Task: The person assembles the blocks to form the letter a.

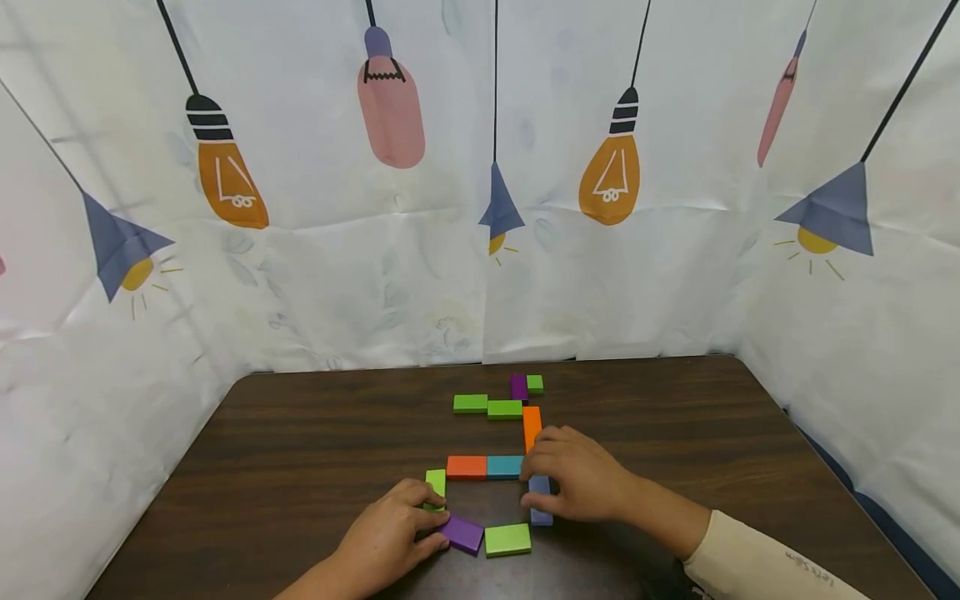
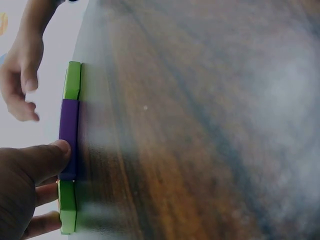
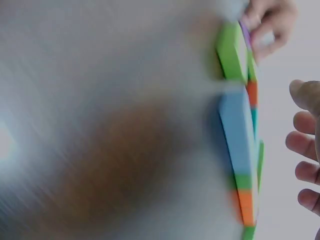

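My left hand (image 1: 392, 527) pinches the left end of a purple block (image 1: 462, 535), thumb at its near side. Its other fingers reach to an upright lime block (image 1: 436, 478); in the left wrist view they show behind the purple block (image 2: 69, 125). To the right of the purple block lies a lime block (image 1: 507, 541), tilted slightly against it. Above a periwinkle block (image 1: 541, 501) hovers my right hand (image 1: 581, 477), fingers loosely bent. In the right wrist view its fingers hold nothing and stand apart from the light blue block (image 3: 236, 132).
A red-orange block (image 1: 467, 467) and a teal block (image 1: 503, 467) lie end to end beyond the hands. Farther back are an orange block (image 1: 532, 425), green blocks (image 1: 471, 404) and a small purple block (image 1: 519, 387). The brown table (image 1: 322, 450) meets a lamp-print cloth (image 1: 315, 283).
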Available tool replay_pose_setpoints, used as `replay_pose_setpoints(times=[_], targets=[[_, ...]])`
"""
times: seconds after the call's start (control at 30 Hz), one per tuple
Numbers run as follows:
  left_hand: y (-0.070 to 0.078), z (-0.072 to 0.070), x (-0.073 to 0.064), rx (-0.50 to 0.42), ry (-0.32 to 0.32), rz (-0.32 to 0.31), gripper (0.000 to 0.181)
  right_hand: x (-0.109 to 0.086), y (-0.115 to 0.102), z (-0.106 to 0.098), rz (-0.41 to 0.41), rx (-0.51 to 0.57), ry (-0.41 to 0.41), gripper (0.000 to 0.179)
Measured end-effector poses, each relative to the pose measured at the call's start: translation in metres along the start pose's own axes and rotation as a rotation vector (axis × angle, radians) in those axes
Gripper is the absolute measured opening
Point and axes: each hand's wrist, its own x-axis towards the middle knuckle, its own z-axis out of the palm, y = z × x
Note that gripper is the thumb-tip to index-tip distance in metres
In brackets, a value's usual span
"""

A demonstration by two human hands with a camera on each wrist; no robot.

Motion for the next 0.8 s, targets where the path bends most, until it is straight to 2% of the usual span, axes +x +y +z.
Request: replay_pose_setpoints(times=[0.23,0.43,0.63,0.8], targets=[[0.000,0.000,0.000,0.007,-0.003,0.003,0.025,0.018,0.047,-0.012,0.174,-0.075,-0.010,0.026],[-0.001,0.001,-0.001,0.007,0.008,0.014,0.025,0.029,0.081,-0.014,0.312,-0.074,-0.063,0.031],[-0.001,0.000,-0.001,0.005,0.006,0.018,0.025,0.036,0.103,-0.009,0.408,-0.077,-0.127,0.037],[-0.001,0.000,0.000,-0.005,0.002,0.013,0.025,0.038,0.114,-0.001,0.443,-0.067,-0.188,0.041]])
